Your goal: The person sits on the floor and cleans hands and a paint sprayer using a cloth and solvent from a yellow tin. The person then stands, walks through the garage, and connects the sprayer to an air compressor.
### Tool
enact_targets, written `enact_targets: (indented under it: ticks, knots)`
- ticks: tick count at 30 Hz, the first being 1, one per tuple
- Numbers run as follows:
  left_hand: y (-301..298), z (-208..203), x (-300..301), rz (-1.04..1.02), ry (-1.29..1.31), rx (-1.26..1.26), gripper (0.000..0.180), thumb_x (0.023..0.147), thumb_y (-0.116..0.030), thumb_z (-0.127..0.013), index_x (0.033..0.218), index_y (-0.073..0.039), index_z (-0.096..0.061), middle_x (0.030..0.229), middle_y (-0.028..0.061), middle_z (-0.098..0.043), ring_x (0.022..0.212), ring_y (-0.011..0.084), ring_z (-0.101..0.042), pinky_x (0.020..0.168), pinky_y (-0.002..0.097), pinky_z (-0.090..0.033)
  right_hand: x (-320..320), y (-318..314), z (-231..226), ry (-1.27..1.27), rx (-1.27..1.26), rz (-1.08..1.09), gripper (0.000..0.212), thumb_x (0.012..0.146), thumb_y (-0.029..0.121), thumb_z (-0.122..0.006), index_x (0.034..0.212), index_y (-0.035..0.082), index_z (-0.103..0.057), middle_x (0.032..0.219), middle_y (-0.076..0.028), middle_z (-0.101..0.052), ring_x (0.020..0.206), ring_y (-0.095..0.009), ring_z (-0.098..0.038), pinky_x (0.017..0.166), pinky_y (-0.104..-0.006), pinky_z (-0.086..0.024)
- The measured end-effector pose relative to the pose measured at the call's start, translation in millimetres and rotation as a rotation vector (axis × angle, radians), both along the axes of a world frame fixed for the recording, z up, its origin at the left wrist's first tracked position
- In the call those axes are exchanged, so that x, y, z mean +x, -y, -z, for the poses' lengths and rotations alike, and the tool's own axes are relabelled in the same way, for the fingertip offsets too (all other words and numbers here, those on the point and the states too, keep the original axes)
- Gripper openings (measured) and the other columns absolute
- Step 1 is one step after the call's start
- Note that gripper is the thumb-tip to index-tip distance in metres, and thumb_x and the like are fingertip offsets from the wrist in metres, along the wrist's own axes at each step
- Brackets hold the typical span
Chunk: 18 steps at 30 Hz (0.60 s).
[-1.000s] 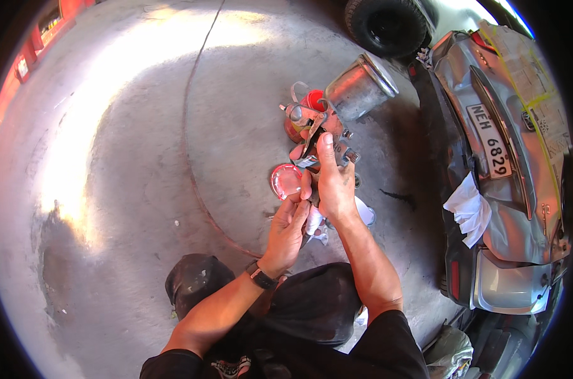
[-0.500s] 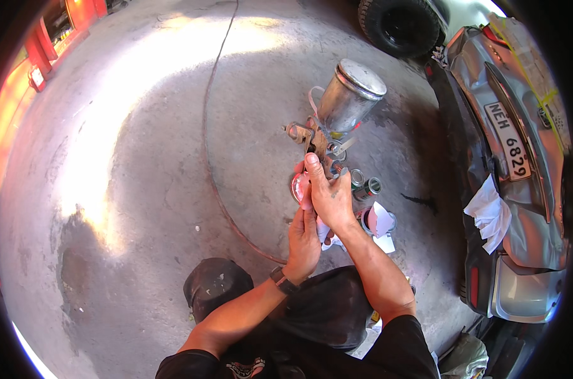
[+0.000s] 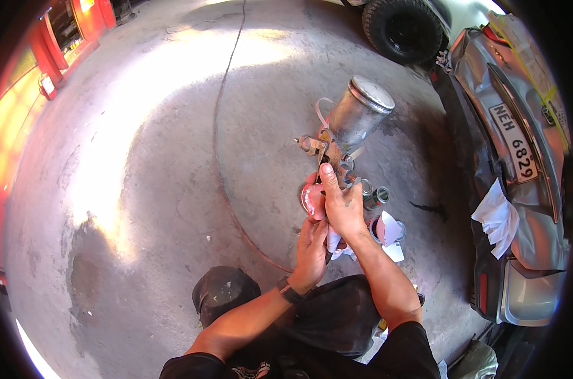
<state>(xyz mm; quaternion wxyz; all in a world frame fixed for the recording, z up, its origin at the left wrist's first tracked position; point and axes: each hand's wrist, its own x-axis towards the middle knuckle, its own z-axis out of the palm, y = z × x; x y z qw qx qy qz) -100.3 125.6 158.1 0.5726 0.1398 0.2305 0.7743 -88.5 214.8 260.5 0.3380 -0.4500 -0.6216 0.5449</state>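
Note:
A spray gun (image 3: pixel 324 146) with a large metal paint cup (image 3: pixel 370 101) on top is held out in front of me. My right hand (image 3: pixel 346 208) is wrapped round its handle, thumb up along the back. Just below, my left hand (image 3: pixel 311 254) has its fingers pinched together at the handle's lower end; what they grip is largely hidden. A whitish piece of cloth or paper (image 3: pixel 334 240) shows between the two hands. Beyond the fingers is a round pink-and-white thing (image 3: pixel 311 201), partly covered by my right hand.
Small open cans (image 3: pixel 378 198) and a tub with pink paper (image 3: pixel 388 228) stand right of my hands. A thin hose (image 3: pixel 218 158) curves over the concrete floor. On the right is a dented grey car panel (image 3: pixel 520 126) with white tissue (image 3: pixel 498 218); a tyre (image 3: pixel 403 30) stands behind.
The whole view has shifted, so hands, spray gun and surroundings all sit slightly lower and further right. Both hands keep nearly the same hold.

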Motion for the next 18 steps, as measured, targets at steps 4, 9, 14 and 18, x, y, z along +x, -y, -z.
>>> enact_targets:
  ticks: [4, 9, 14, 18]
  knots:
    - [2.0, -4.9, -2.7, 0.050, -0.003, 0.020, 0.043, 0.109, -0.023, -0.040, 0.149, -0.006, -0.036, 0.142, 0.0040, -0.047, 0.127, 0.0130, -0.049, 0.103, 0.0301, -0.043, 5.8, -0.2, -6.7, -0.087, 0.004, 0.002, 0.051, 0.100, 0.046, -0.057, 0.092, -0.004, -0.065, 0.057, -0.004, -0.058, 0.039, -0.009, -0.051, 0.038, -0.0254, -0.040]
    - [0.9, -7.5, -2.7, 0.071, -0.059, -0.016, 0.043, 0.110, -0.032, -0.036, 0.149, -0.012, -0.039, 0.121, 0.0017, -0.059, 0.101, 0.0104, -0.060, 0.083, 0.0276, -0.052, 6.4, 5.8, -9.7, -0.080, 0.055, 0.033, 0.050, 0.101, 0.045, -0.057, 0.095, -0.004, -0.066, 0.058, -0.003, -0.059, 0.041, -0.008, -0.052, 0.038, -0.0252, -0.041]
    - [-0.5, -1.4, 3.9, 0.031, -0.154, -0.099, 0.042, 0.110, -0.038, -0.033, 0.144, -0.015, -0.044, 0.097, -0.0013, -0.061, 0.074, 0.0065, -0.058, 0.063, 0.0244, -0.050, 7.6, 7.9, -6.6, -0.018, 0.010, 0.031, 0.049, 0.100, 0.045, -0.058, 0.095, -0.003, -0.065, 0.058, -0.002, -0.056, 0.041, -0.009, -0.054, 0.039, -0.0248, -0.040]
    - [0.2, -3.7, 7.1, 0.011, -0.153, -0.095, 0.041, 0.110, -0.038, -0.032, 0.141, -0.015, -0.046, 0.095, -0.0012, -0.060, 0.073, 0.0062, -0.057, 0.062, 0.0236, -0.050, 8.0, 10.5, -10.6, -0.008, 0.017, 0.025, 0.049, 0.098, 0.046, -0.060, 0.089, -0.002, -0.063, 0.060, 0.000, -0.051, 0.041, -0.010, -0.054, 0.039, -0.0248, -0.038]
